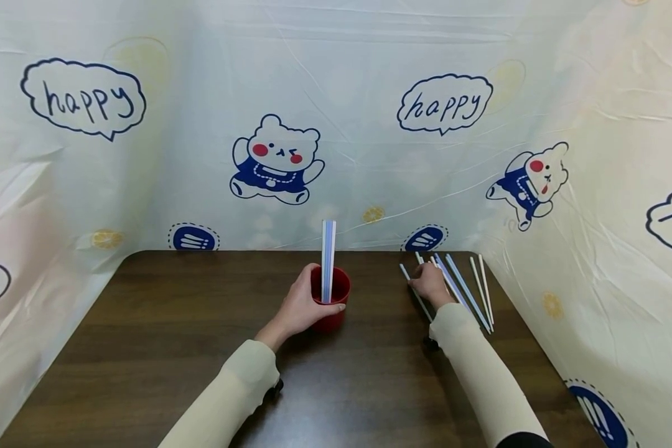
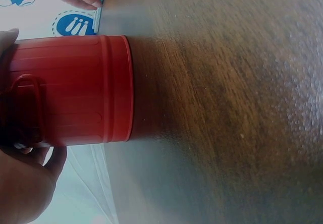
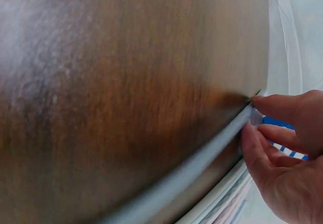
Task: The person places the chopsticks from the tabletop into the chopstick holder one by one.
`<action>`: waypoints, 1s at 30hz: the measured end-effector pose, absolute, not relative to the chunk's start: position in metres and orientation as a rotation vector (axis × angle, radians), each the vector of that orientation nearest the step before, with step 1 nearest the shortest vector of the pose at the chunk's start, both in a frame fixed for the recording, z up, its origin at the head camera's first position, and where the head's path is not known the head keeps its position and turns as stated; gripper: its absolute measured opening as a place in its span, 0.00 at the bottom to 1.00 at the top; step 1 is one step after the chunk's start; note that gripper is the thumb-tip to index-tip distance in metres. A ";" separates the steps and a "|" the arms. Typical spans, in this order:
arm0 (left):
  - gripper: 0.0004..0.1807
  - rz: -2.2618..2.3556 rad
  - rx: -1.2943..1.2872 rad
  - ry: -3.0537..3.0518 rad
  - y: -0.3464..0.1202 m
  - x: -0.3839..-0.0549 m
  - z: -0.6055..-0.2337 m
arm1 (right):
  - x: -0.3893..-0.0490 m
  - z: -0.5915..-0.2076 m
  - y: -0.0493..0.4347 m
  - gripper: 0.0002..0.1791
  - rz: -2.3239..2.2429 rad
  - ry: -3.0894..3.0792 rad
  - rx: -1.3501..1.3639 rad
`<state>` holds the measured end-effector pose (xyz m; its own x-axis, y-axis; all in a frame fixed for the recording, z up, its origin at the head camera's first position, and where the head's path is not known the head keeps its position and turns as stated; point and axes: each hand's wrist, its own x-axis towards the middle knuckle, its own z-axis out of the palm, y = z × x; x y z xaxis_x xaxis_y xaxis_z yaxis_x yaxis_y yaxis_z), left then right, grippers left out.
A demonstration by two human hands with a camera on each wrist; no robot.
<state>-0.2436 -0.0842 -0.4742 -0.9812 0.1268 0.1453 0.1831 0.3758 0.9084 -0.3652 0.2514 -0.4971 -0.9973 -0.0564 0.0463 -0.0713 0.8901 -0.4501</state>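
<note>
My left hand (image 1: 302, 305) grips a red metal cup (image 2: 75, 90) round its side, thumb across the front. The cup is upright on the table, and a small side handle shows in the left wrist view. Several blue and white straws (image 1: 328, 261) stand upright in it. To the right, my right hand (image 1: 431, 285) is at a pale straw (image 3: 186, 178) at the left of a loose group. In the right wrist view the thumb and forefinger pinch this straw near its far end, close to the tabletop.
More straws, white (image 1: 486, 292) and blue (image 1: 470, 292), lie spread on the brown table (image 1: 173, 348) under and right of my right hand. A printed plastic sheet (image 1: 358, 74) hangs behind the table and along both sides.
</note>
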 end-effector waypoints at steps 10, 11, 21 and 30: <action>0.47 -1.676 -0.292 -2.581 -0.084 -0.243 -0.474 | -0.360 -0.482 0.240 0.09 0.697 -3.143 0.059; 0.47 -1.673 -0.289 -2.585 -0.084 -0.243 -0.474 | -0.361 -0.482 0.240 0.10 0.720 -3.141 0.046; 0.48 -1.677 -0.282 -2.589 -0.084 -0.241 -0.475 | -0.358 -0.496 0.238 0.08 1.554 -2.855 -0.107; 0.47 -1.681 -0.277 -2.579 -0.084 -0.241 -0.473 | -0.365 -0.478 0.217 0.11 1.793 -2.512 -0.148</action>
